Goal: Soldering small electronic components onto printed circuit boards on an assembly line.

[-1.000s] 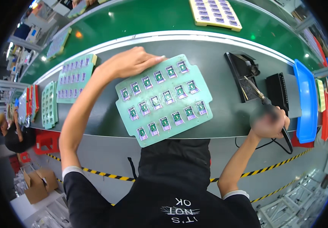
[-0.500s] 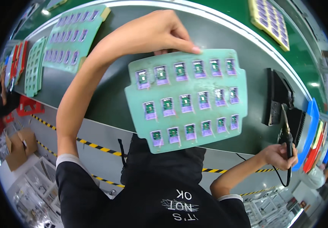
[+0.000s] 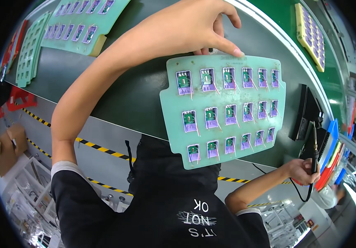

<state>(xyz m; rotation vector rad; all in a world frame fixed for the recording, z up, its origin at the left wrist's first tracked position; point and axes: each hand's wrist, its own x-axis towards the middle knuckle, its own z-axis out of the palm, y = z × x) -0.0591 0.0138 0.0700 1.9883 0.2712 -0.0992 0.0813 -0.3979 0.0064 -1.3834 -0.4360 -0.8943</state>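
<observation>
A pale green fixture board (image 3: 223, 97) lies in front of me, its near edge reaching past the table edge. Rows of purple-lined pockets in it hold small green circuit boards (image 3: 189, 120) with thin wires. At the board's far edge is my left hand (image 3: 205, 29), its thumb tip touching the rim. The index finger stands apart from the thumb, while other fingers are curled and partly hidden beneath the palm. Off to the right, my right hand (image 3: 304, 171) grips a soldering iron (image 3: 314, 153), metal tip pointing away from me; its black cable hangs below.
Another filled green board (image 3: 72, 39) and stacked green boards (image 3: 31, 53) lie at left on the dark table (image 3: 132, 103). A black stand (image 3: 308, 111) and blue bin (image 3: 331, 142) are at right. A yellow tray (image 3: 310, 37) sits far right.
The fixture board has shifted right in view. My left hand has loosened from a pinch, its index finger now apart from the thumb. My right hand still holds the iron.
</observation>
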